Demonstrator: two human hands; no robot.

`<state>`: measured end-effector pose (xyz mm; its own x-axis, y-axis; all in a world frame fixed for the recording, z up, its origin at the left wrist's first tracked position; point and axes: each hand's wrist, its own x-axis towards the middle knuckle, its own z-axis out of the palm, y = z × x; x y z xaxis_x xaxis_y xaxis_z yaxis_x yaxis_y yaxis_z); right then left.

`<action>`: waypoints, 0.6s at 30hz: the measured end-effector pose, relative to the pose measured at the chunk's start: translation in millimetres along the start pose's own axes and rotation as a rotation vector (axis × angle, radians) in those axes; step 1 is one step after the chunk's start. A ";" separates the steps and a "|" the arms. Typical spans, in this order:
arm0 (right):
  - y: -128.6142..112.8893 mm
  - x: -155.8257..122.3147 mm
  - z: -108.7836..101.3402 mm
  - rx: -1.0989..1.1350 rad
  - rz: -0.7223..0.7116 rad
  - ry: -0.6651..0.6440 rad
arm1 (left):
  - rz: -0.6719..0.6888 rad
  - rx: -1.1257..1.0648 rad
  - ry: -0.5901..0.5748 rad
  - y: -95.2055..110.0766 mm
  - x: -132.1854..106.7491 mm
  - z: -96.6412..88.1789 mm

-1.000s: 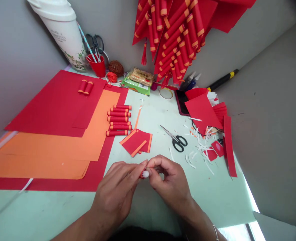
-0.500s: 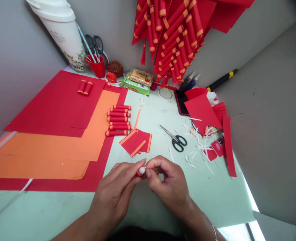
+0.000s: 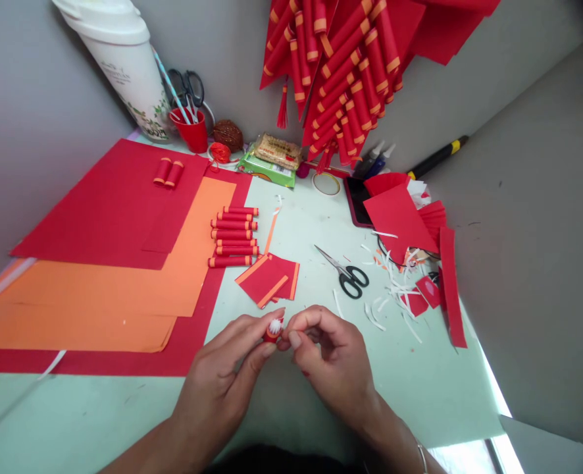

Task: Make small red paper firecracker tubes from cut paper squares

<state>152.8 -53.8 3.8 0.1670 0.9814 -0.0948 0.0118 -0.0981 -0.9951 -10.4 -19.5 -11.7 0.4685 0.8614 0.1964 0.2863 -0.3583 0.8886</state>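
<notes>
Head view shows both hands meeting over the table. The left hand point(image 3: 222, 375) pinches a small red paper roll point(image 3: 274, 328) between thumb and forefinger. The right hand point(image 3: 331, 362), fingers curled, closes its thumb and forefinger tips on the roll's right side. The roll sits between the hands, white fringed end up, long axis nearly toward the camera. Scissors point(image 3: 348, 275) lie beyond the right hand, well apart.

We note a pale green table point(image 3: 99, 421) set into a corner. Plain grey left wall point(image 3: 29, 131) and grey right wall point(image 3: 543, 230) meet behind it. Bright strip of light point(image 3: 495, 398) along the table's right edge.
</notes>
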 end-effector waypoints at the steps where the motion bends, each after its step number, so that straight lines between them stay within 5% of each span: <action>1: -0.5 -0.2 -0.6 0.036 0.038 -0.014 | 0.024 0.017 0.004 -0.4 -0.4 0.5; 10: -5.2 2.2 -2.2 0.147 0.224 -0.098 | 0.276 0.111 0.051 -8.0 -2.2 6.5; 18: -2.8 1.1 0.0 0.107 0.255 -0.087 | 0.177 0.098 0.033 -2.8 -2.1 5.3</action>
<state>152.9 -52.4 6.4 0.0661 0.9382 -0.3396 -0.1248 -0.3299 -0.9357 -7.8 -22.2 -16.8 0.4920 0.7923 0.3609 0.2823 -0.5373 0.7947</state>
